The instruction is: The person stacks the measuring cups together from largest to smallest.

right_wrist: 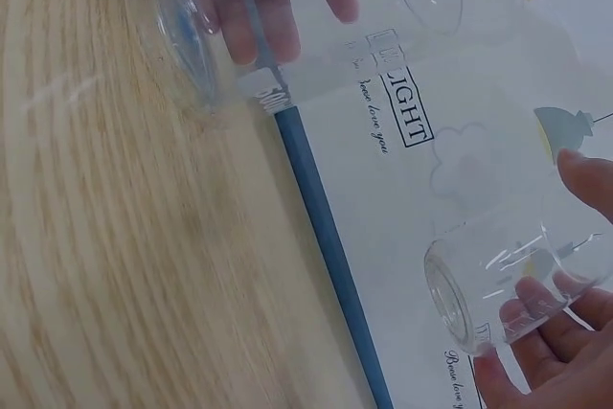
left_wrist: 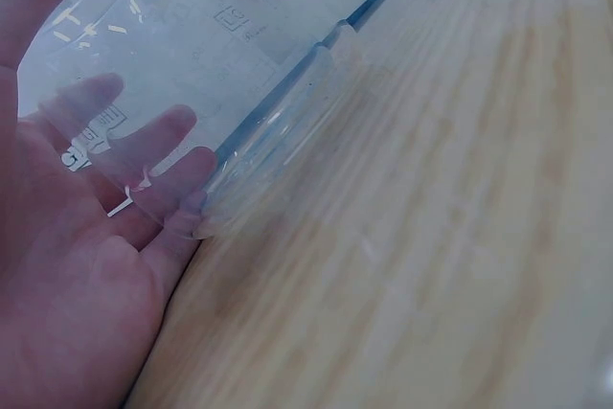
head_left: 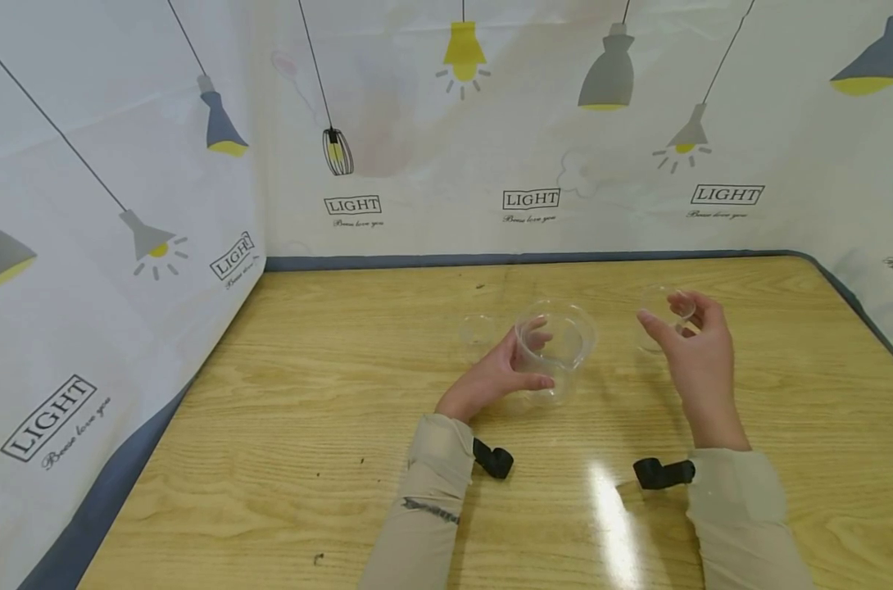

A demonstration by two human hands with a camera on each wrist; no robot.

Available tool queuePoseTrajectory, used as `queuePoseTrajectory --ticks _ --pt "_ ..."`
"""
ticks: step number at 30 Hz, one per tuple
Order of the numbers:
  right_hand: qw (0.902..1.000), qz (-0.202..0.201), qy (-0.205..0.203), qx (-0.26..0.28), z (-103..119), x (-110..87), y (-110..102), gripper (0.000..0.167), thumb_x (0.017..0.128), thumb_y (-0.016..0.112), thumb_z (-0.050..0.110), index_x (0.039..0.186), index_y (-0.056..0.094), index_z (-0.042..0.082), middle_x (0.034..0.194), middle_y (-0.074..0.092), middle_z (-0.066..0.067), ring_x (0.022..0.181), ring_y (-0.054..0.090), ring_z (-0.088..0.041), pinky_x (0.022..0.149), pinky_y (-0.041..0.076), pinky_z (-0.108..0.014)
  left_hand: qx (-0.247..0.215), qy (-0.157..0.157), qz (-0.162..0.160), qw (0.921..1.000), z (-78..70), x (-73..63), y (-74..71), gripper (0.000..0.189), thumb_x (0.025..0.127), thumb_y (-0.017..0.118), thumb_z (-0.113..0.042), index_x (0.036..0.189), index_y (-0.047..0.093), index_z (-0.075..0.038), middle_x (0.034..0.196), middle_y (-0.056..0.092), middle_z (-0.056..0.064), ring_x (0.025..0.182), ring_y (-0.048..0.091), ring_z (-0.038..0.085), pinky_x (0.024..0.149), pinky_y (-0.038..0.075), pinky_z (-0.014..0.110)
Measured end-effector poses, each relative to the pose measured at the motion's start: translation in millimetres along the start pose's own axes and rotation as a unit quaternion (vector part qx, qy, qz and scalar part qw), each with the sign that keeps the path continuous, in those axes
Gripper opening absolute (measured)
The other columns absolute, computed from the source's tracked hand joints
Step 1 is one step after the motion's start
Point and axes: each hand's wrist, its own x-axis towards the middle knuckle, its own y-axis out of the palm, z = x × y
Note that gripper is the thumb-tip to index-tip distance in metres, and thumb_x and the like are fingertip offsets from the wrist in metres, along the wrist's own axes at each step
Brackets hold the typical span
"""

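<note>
In the head view my left hand (head_left: pixel 494 373) grips a clear plastic cup (head_left: pixel 575 354) with a wide rim, thumb on the near side and fingers round the far side. The left wrist view shows the left hand (left_wrist: pixel 77 275) with its fingers seen through the clear wall. To the right, my right hand (head_left: pixel 700 352) holds a smaller clear cup (head_left: pixel 649 340) above the table, between thumb and fingers. The right wrist view has this small cup (right_wrist: pixel 479 280) tilted on its side. Whether the left hand's cup is one or several nested cannot be told.
Another small clear cup (head_left: pixel 478 330) stands on the wooden table (head_left: pixel 306 426), just behind the left hand. A white printed curtain (head_left: pixel 417 164) with a dark blue border encloses the back and sides. Light glares off the near part of the tabletop.
</note>
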Motion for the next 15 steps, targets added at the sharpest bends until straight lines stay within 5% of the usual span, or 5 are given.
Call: queuePoseTrajectory --ticks 15 --pt "0.9993 0.004 -0.036 -0.001 7.9 -4.2 7.9 0.068 0.076 0.063 0.048 0.131 0.035 0.019 0.127 0.041 -0.002 0.119 0.034 -0.016 0.098 0.029 -0.036 0.004 0.013 -0.017 0.9998 25.5 10.9 -1.5 0.083 0.075 0.073 -0.025 0.140 0.021 -0.030 0.139 0.035 0.001 0.126 0.033 0.017 0.094 0.036 0.031"
